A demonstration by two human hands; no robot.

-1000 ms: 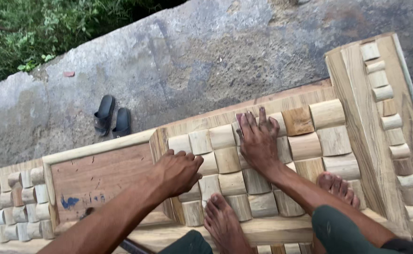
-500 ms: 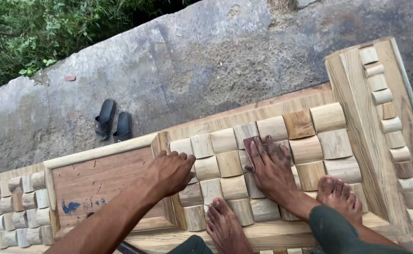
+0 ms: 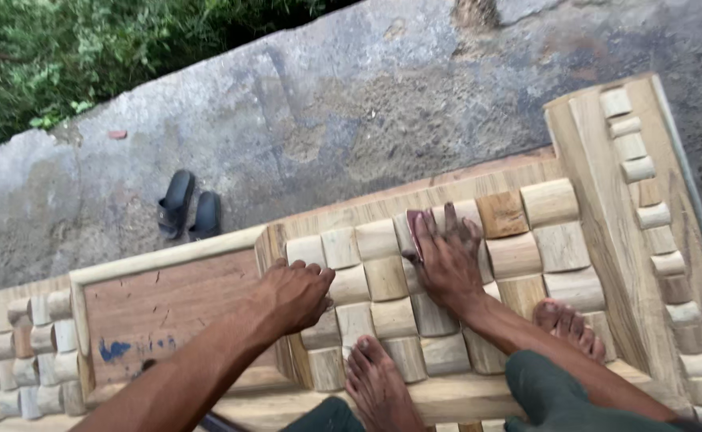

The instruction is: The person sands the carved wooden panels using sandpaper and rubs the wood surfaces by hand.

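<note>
My right hand (image 3: pixel 447 260) presses flat on a small reddish-brown sheet of sandpaper (image 3: pixel 414 227), which lies on the pale wooden blocks (image 3: pixel 387 276) of a carved wooden panel (image 3: pixel 447 192). Only the sheet's edge shows past my fingers. My left hand (image 3: pixel 295 294) rests with curled fingers on the blocks beside the upright rail (image 3: pixel 269 244) and holds nothing. My bare feet stand on the lower blocks, the left foot (image 3: pixel 379 388) near the bottom rail and the right foot (image 3: pixel 567 324) under my right forearm.
A flat reddish recessed panel (image 3: pixel 167 308) with blue marks lies to the left, with more small blocks (image 3: pixel 15 352) beyond it. A second block-studded frame (image 3: pixel 647 208) lies at the right. A pair of black sandals (image 3: pixel 187 208) sits on the rough concrete ground (image 3: pixel 351 104), and green plants (image 3: pixel 63 48) grow past it.
My right hand slid toward me over the blocks with the sandpaper, then back away up the panel. My left hand and both feet stayed in place.
</note>
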